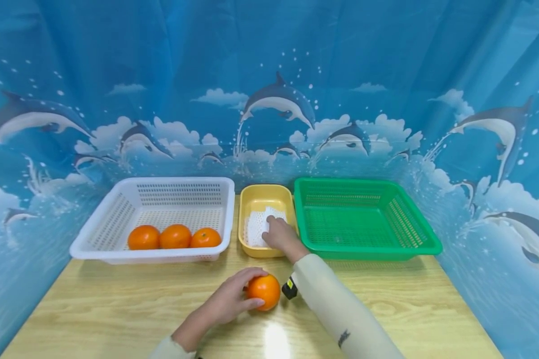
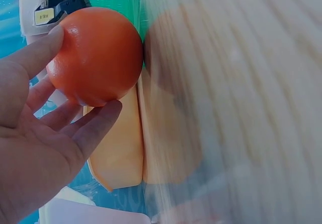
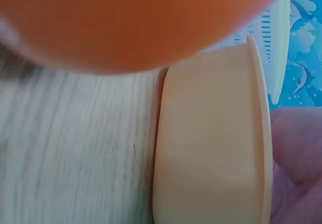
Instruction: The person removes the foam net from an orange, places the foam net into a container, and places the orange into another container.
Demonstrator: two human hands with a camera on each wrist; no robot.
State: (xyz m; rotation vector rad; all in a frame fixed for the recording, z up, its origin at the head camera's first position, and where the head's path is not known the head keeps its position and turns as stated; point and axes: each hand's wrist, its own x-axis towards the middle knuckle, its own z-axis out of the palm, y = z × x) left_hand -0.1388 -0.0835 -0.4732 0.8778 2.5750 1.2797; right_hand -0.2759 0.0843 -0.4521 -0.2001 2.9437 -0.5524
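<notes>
My left hand (image 1: 231, 296) grips an orange (image 1: 264, 292) at the front middle of the wooden table, thumb on one side and fingers curled round the other. In the left wrist view the same orange (image 2: 98, 57) sits between thumb and fingertips, close against the tabletop. My right hand (image 1: 284, 237) reaches over the near rim of a small yellow basket (image 1: 246, 204), its fingers at the white foam netting (image 1: 257, 227) inside. Whether they pinch the netting is hidden. In the right wrist view the yellow basket's wall (image 3: 211, 138) covers most of that hand (image 3: 299, 158).
A white basket (image 1: 90, 239) on the left holds three oranges (image 1: 175, 236) along its near side. To the right stands a green basket (image 1: 364, 253). A black device (image 1: 289, 288) is at the right wrist, beside the held orange. Behind the baskets hangs a dolphin-print curtain (image 1: 184, 60).
</notes>
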